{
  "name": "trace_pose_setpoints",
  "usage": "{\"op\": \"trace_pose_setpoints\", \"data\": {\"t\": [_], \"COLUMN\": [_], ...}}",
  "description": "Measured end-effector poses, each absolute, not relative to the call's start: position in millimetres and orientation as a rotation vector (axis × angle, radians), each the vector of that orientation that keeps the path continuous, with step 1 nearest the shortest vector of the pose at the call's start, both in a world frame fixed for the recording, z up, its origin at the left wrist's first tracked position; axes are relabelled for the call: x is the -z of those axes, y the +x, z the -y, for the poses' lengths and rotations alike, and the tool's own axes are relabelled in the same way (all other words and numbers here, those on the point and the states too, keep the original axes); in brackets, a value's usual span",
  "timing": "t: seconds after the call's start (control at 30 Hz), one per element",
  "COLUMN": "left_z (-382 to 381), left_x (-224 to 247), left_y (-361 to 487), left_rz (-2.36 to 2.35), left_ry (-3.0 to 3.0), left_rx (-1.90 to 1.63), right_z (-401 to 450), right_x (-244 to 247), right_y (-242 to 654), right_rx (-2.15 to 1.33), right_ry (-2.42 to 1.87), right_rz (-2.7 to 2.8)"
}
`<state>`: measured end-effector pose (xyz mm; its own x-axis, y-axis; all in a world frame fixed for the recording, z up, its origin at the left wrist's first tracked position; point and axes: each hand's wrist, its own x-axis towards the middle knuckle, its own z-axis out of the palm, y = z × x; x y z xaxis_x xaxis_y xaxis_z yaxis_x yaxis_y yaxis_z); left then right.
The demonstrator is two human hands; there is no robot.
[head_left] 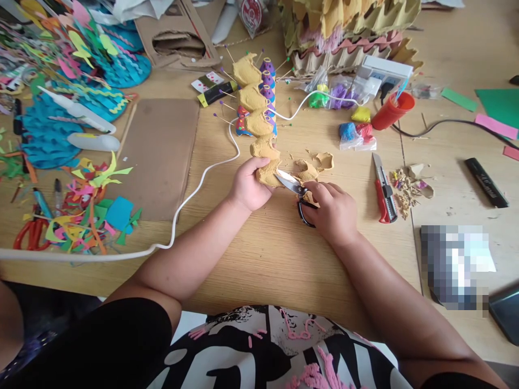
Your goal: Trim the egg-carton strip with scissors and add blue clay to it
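My left hand (252,185) is closed on the near end of a yellow-brown egg carton strip (259,123), a row of several joined cups running away from me. In my right hand (334,210) are black-handled scissors (290,182), their blades against the nearest cup's edge. Cut-off carton pieces (307,169) lie just beyond the scissors. Past the strip's far part, partly hidden by it, stands a painted purple, red and blue carton strip (267,81) with pins stuck out at its sides.
Stacked egg trays (344,48) stand at the back. A box cutter (383,189), carton scraps (409,189) and an orange cup (393,111) are to the right. Paper scraps (89,210), a cardboard sheet (158,156) and a glue gun (81,111) lie left. A white cable (206,173) crosses the table.
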<state>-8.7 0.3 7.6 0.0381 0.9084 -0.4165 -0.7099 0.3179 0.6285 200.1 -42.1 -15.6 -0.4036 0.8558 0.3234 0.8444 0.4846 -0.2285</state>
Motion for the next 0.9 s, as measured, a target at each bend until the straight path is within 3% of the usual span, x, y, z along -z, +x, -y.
{"op": "trace_pose_setpoints", "data": {"t": [0.37, 0.9], "left_z": [1, 0], "left_x": [-10, 1], "left_y": [-8, -6], "left_rz": [-0.851, -0.846], "left_ry": [0.275, 0.327], "left_rx": [-1.242, -1.323], "right_z": [45, 44], "right_x": [12, 16], "right_y": [200, 199], "right_rx": [0.120, -0.166], "right_ry": [-1.385, -1.574], "right_rz": [2.352, 2.140]}}
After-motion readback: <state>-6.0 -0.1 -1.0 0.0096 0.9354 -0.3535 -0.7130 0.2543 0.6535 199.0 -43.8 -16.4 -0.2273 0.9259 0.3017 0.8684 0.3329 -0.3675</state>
